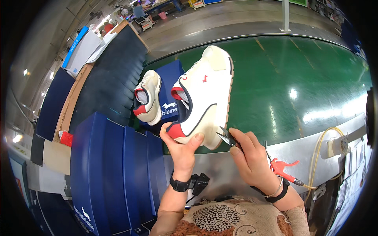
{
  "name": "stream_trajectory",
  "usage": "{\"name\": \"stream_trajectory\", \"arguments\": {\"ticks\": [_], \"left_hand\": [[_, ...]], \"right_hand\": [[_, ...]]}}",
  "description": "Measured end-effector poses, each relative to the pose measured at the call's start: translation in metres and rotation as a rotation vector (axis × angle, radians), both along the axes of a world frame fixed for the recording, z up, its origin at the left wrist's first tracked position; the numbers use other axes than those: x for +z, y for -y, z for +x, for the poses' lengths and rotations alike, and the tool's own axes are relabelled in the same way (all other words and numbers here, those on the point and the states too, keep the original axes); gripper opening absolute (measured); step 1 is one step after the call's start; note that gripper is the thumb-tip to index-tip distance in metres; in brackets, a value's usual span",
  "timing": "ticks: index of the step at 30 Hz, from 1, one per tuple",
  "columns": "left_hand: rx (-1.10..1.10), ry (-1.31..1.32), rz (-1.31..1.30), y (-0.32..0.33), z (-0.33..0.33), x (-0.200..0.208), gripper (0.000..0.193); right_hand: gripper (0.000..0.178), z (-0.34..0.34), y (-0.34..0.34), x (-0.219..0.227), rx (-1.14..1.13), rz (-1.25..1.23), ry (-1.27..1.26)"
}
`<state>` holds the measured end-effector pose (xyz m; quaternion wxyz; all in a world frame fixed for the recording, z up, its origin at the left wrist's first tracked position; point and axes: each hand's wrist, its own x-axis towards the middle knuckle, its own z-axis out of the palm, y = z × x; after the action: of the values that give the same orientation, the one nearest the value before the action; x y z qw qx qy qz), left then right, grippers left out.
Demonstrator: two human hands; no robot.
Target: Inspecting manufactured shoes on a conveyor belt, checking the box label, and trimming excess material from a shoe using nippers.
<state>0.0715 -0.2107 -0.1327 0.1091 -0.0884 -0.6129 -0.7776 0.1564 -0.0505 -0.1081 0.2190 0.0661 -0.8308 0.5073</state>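
Observation:
A white and beige sneaker [206, 90] with a red heel patch, navy trim and a small red dog emblem is raised in front of me, its toe pointing away. My left hand [183, 151] grips it by the heel, thumb on one side and fingers around the other. In my right hand [250, 157] is a pair of small thread snips [227, 137], whose dark, pointed blades are at the sole edge near the heel. Whether the blades touch the shoe I cannot tell. A second matching sneaker [149, 98] rests on a blue shoebox [169, 76] just left.
Blue boxes [106, 173] stand in a row at the left, beside dark stacked panels [110, 74]. A green conveyor belt [271, 90] runs beyond a metal ledge [287, 151]. On the right lies a red air gun [281, 167] with a yellow hose [315, 161].

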Motion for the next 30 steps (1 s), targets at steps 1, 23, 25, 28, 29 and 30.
{"name": "stream_trajectory", "arguments": {"ticks": [1, 23, 25, 28, 29, 30], "left_hand": [[-0.04, -0.014, -0.01, -0.003, 0.006, 0.004, 0.076], [-0.172, -0.073, -0.119, -0.006, 0.037, 0.013, 0.082], [-0.169, -0.07, -0.126, -0.006, 0.038, 0.014, 0.082], [-0.185, -0.043, -0.097, -0.008, 0.038, 0.015, 0.081], [-0.184, -0.048, -0.104, -0.007, 0.037, 0.013, 0.081], [-0.182, -0.052, -0.11, -0.007, 0.036, 0.012, 0.081]], "right_hand": [[0.035, 0.001, 0.001, 0.001, -0.041, 0.005, -0.045], [0.03, 0.018, -0.002, 0.002, -0.184, 0.144, -0.247], [0.031, 0.018, -0.002, 0.002, -0.18, 0.13, -0.249], [0.031, 0.016, -0.004, 0.001, -0.174, 0.108, -0.248], [0.031, 0.015, -0.004, 0.0, -0.166, 0.098, -0.242], [0.031, 0.015, -0.005, -0.001, -0.167, 0.097, -0.242]]}}
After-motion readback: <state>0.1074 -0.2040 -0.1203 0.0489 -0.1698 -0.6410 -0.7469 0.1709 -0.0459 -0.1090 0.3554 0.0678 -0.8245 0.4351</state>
